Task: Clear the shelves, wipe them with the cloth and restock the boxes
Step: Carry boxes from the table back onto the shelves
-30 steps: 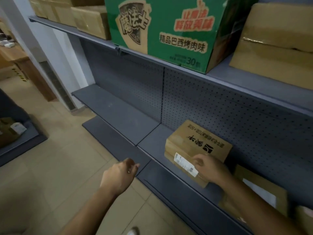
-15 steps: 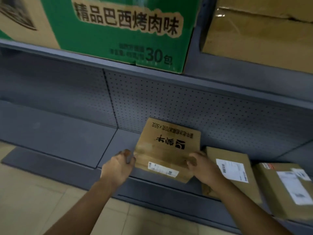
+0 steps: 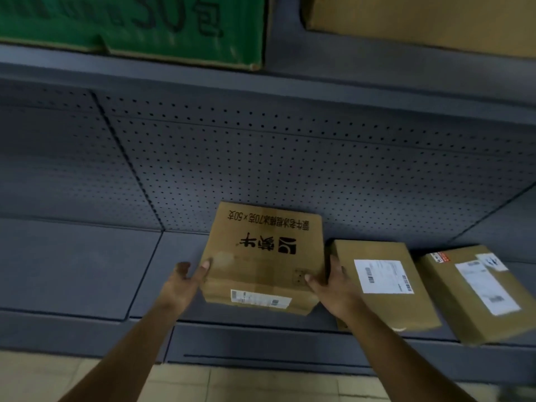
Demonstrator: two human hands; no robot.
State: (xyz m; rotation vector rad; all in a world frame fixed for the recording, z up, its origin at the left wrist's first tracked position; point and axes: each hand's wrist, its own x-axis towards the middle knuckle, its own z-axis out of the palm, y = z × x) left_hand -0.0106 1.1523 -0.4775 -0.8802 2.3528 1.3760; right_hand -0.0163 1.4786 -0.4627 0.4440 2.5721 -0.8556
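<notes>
The brown cardboard box [image 3: 264, 256] printed with black characters is held between both hands over the dark grey metal shelf [image 3: 72, 265]. Its near edge is out by the shelf's front lip; whether its underside rests there cannot be told. The left hand [image 3: 181, 285] grips the box's left side, thumb laid on the top face, fingers curled at the edge. The right hand [image 3: 333, 282] clasps the right side, thumb on top near the corner, fingers hidden beyond the box. Both forearms reach forward, nearly straight. Just outside the right hand lies a flat brown parcel [image 3: 383, 282] with a white label. Beyond that lies a second labelled brown parcel [image 3: 475, 294], turned askew. Above the grip rises the perforated grey back panel [image 3: 290, 158].
</notes>
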